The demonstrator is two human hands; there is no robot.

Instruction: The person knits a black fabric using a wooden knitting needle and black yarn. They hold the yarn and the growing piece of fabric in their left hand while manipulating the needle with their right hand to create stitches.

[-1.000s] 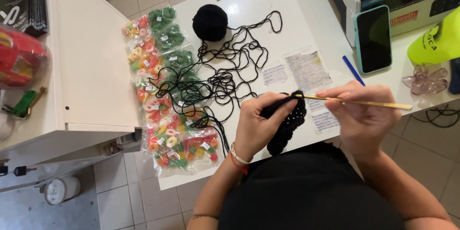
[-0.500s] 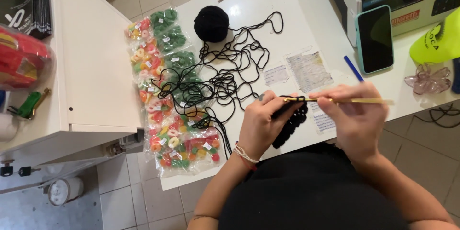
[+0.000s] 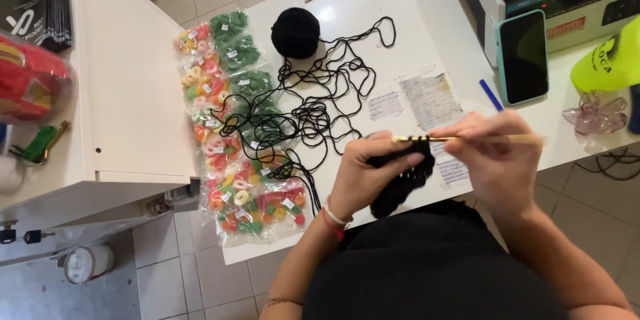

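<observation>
— Hands first: my left hand (image 3: 365, 177) is closed around the black crocheted piece (image 3: 400, 183), pinching it just under the loops, at about six o'clock on the white table (image 3: 427, 20).

— And your right hand (image 3: 497, 160)?

— Closed on the yellow crochet hook (image 3: 460, 139), which lies level, tip pointing to nine o'clock into the work.

— How does the piece handle?

— I'd judge it soft, light and floppy; hold near the working edge. Loose black yarn (image 3: 313, 110) trails to the yarn ball (image 3: 295, 32) at twelve, candy bags (image 3: 230, 140) at nine.
</observation>
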